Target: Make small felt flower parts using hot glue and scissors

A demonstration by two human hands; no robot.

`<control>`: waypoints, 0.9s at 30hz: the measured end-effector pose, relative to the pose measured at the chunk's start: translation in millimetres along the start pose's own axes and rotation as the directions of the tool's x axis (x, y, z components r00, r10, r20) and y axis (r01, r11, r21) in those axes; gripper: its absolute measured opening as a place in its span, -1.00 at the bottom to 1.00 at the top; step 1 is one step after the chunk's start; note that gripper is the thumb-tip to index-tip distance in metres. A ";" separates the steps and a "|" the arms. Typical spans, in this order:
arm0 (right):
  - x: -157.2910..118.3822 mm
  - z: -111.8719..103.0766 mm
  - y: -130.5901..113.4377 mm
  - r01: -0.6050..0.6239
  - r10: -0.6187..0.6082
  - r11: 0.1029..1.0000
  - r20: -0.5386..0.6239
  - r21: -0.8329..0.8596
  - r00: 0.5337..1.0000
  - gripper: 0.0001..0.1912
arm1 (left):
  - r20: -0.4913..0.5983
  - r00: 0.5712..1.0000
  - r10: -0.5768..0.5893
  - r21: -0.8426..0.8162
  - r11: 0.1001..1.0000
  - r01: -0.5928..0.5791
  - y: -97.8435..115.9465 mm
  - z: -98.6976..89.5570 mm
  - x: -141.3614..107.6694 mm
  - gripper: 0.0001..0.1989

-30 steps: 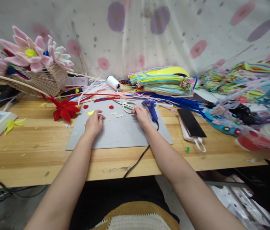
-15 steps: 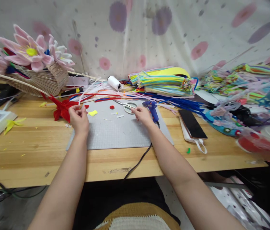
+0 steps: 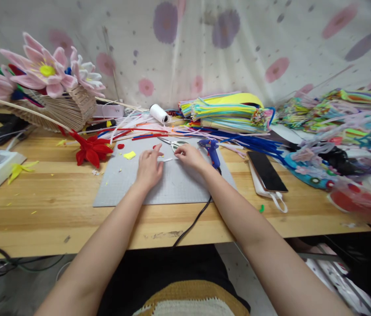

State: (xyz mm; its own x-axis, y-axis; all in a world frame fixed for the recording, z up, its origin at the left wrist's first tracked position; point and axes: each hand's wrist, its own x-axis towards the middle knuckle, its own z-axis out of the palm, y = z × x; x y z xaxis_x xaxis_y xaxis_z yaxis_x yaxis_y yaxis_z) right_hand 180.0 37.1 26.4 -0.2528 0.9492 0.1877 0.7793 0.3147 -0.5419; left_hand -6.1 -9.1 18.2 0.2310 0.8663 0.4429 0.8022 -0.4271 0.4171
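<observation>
My left hand (image 3: 150,167) is over the middle of the grey cutting mat (image 3: 116,188), its fingers apart and nothing seen in them. My right hand (image 3: 188,156) is just to its right, with fingers pressed together beside the scissors (image 3: 174,144); what they hold, if anything, is hidden. Between the hands lies a small white strip (image 3: 168,159). A red piece (image 3: 155,147) shows partly behind my left fingers. Further left on the mat are a yellow piece (image 3: 129,155) and another red piece (image 3: 120,146). The blue glue gun (image 3: 211,151) lies right of my right hand.
A red flower (image 3: 92,150) lies left of the mat, near a basket of pink flowers (image 3: 47,70). Behind are a white spool (image 3: 159,114) and bundled coloured stems (image 3: 225,112). A phone (image 3: 267,171) lies at the right. The glue gun's black cord (image 3: 194,224) crosses the table's front edge.
My left hand has moved right, from beside the red flower to the middle of the mat, and its fingers have spread. My right hand has shifted slightly left in the view.
</observation>
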 end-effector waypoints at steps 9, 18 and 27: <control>10.6 4.6 0.6 0.214 -0.192 0.944 0.107 -0.252 0.976 -0.83 | 0.167 0.983 0.079 0.097 0.991 -0.096 5.8 12.9 -10.1 -0.34; 17.4 5.1 -4.6 0.287 -0.237 0.912 0.196 -0.293 0.952 -0.81 | 0.197 0.978 0.068 0.134 0.986 -0.095 3.6 15.9 -9.8 -0.40; 14.0 5.7 -5.3 0.275 -0.229 0.903 0.173 -0.328 0.958 -0.81 | 0.199 0.978 0.064 0.122 0.989 -0.089 3.5 16.2 -9.5 -0.42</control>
State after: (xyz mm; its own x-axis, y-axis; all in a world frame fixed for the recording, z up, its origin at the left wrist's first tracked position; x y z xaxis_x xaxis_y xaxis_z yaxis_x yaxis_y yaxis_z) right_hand 169.1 48.8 27.3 -0.5198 0.8387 0.1627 0.8228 0.5427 -0.1689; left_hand 3.5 -14.6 2.7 0.3864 0.8716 0.3019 0.8395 -0.4679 0.2764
